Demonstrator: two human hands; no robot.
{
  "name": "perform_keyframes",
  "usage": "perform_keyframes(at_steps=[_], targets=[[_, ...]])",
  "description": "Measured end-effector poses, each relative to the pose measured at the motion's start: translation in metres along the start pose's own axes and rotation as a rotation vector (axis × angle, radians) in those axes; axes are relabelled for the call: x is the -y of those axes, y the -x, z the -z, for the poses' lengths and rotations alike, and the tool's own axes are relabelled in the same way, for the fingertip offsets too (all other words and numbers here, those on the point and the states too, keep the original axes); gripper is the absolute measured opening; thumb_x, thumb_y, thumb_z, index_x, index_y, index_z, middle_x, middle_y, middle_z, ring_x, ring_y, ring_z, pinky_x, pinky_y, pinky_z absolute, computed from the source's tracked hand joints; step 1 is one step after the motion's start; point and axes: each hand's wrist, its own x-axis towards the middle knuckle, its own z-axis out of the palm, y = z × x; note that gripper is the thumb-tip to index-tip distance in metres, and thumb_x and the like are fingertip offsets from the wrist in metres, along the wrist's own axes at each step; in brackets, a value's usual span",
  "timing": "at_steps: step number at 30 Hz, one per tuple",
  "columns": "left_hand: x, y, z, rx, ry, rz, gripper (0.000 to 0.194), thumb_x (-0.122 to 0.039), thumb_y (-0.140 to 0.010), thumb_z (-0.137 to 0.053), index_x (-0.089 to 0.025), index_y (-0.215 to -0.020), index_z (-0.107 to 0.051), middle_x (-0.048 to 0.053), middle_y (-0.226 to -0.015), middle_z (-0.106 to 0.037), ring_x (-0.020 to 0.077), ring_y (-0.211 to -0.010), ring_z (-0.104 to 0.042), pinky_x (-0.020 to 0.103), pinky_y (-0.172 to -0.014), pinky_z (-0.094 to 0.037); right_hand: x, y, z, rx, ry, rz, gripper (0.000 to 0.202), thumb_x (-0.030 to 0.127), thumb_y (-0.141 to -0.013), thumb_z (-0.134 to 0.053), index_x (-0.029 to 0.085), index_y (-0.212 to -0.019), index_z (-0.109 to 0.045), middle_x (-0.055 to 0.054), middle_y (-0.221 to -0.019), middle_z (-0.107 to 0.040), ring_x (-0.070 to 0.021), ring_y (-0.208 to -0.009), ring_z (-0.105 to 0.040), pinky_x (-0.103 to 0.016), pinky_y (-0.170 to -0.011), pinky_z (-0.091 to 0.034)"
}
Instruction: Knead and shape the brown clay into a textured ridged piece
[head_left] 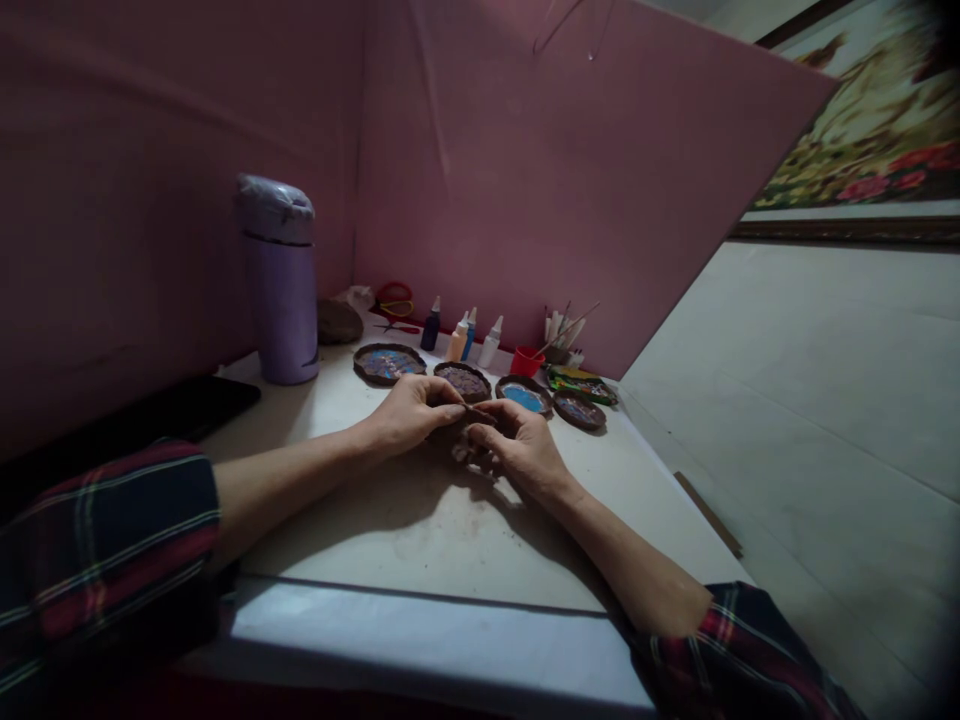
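Between my two hands, above the middle of the white table [450,525], is a small dark brown piece [480,413] that looks like clay. The thumb and fingers of my left hand [412,412] pinch its left end. My right hand [523,443] grips its right side, thumb below and fingers on top. Beneath my right fingers lie small brownish bits [476,457], partly hidden and blurred. Just beyond my hands stand dark-rimmed round dishes: one with blue and purple [388,364], one with mottled purple [462,380], one with plain blue [525,397].
A tall purple bottle [281,285] stands at the left, near a brown lump [339,322]. Scissors [395,299], small paint bottles [490,343], a red cup [527,361], a green packet [581,384] and another dish [579,410] line the back. Pink panels [562,180] rise behind.
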Motion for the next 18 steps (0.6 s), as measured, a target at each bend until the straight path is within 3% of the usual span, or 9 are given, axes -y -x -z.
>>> perform_keyframes(at_steps=[2, 10, 18], targets=[[-0.001, 0.0005, 0.0003, -0.026, 0.022, -0.003, 0.022, -0.029, -0.065, -0.065, -0.009, -0.075, -0.065, 0.001, -0.061, -0.062, 0.0106, -0.052, -0.053, 0.021, -0.049, -0.042, -0.0002, 0.0002, -0.0005, 0.023, -0.039, -0.031, 0.033, 0.038, -0.07, -0.069, 0.017, -0.094, -0.061, -0.001, -0.074, -0.066, -0.0137, -0.06, -0.061, -0.024, -0.053, -0.049], [-0.0031, 0.0016, 0.0013, 0.008, -0.012, 0.005, 0.022, -0.028, -0.065, -0.065, -0.01, -0.077, -0.066, 0.0, -0.061, -0.061, 0.0101, -0.053, -0.053, 0.019, -0.047, -0.04, -0.0034, 0.0009, 0.0009, 0.009, 0.019, 0.02, 0.019, 0.033, -0.073, -0.065, 0.016, -0.082, -0.061, 0.0, -0.069, -0.062, -0.0137, -0.061, -0.059, -0.026, -0.058, -0.05], [0.0057, -0.0011, 0.0002, 0.094, -0.024, -0.058, 0.029, -0.025, -0.066, -0.066, -0.01, -0.091, -0.066, 0.007, -0.084, -0.069, 0.0157, -0.075, -0.062, 0.025, -0.069, -0.048, -0.0005, 0.0003, 0.0023, 0.063, 0.139, 0.093, 0.019, 0.024, -0.077, -0.058, 0.017, -0.093, -0.067, -0.004, -0.085, -0.068, -0.0164, -0.078, -0.061, -0.029, -0.072, -0.049]])
